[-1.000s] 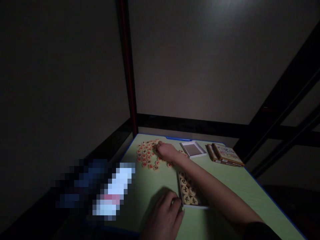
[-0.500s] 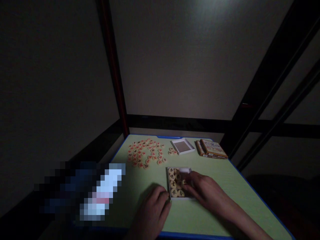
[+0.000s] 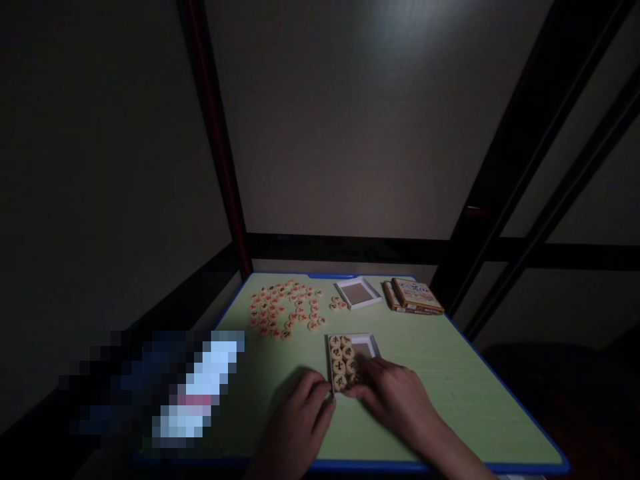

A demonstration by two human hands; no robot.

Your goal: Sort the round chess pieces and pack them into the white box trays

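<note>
In the head view, a shallow white box [image 3: 371,345] holds two columns of round Chinese chess pieces [image 3: 339,367] with dark characters on its left side. My left hand [image 3: 303,410] is curled at the box's near left corner, its fingertips against the edge. Over the near side of the box, my right hand [image 3: 395,393] has thumb and fingers closed about a chess piece [image 3: 355,379] low in the second column. Those fingers partly cover that piece and the box's right part.
Many loose chess pieces [image 3: 281,309], mostly red-marked, lie spread at the back left, with a small cluster [image 3: 338,304] beside them. A white box lid or tray [image 3: 359,294] and two printed boxes [image 3: 415,295] sit at the back. The green table [image 3: 450,387] has a blue rim.
The piece held over the second column is now down in the box. My right hand has come lower and nearer to the column's near end. My left hand stays at the corner.
</note>
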